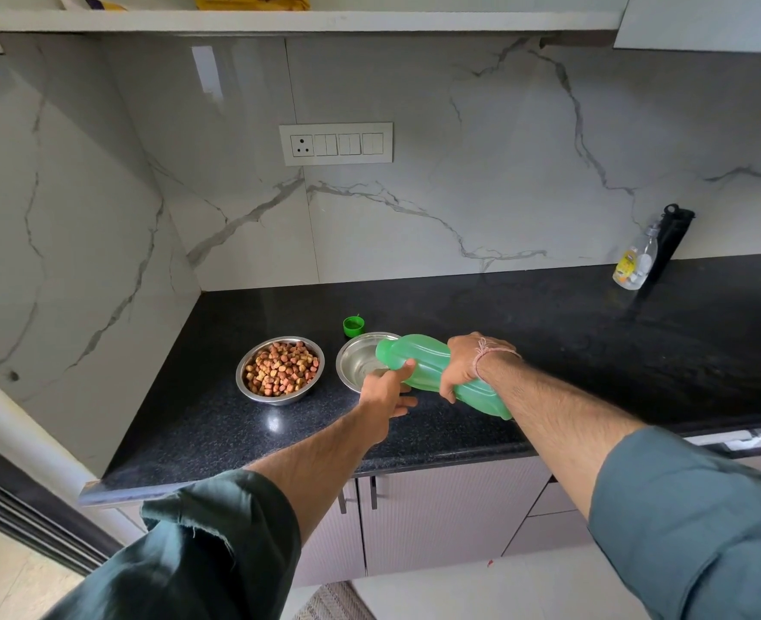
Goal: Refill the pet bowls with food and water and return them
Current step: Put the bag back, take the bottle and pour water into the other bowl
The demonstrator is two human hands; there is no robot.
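Green bottle [432, 369] lay tilted, mouth over steel bowl [356, 358] on tabletop [593, 351]. Our right hand [463, 364] was clamped round its middle; left hand [385, 393] at neck, thumb touching, grip unclear. We judged: pour slowly, keep mouth inside rim, steady bowl. Count: two bowls, second a full kibble bowl [280, 370]; one bottle; one loose cap [353, 326].

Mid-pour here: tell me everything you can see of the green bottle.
The green bottle is translucent green plastic with a contoured body, uncapped; its green cap sits on the black counter behind the steel bowl. It lies tipped almost level, mouth over that bowl, base toward the person. The right hand grips its middle; the left hand holds it near the neck, thumb on top. Whether water is flowing cannot be told.
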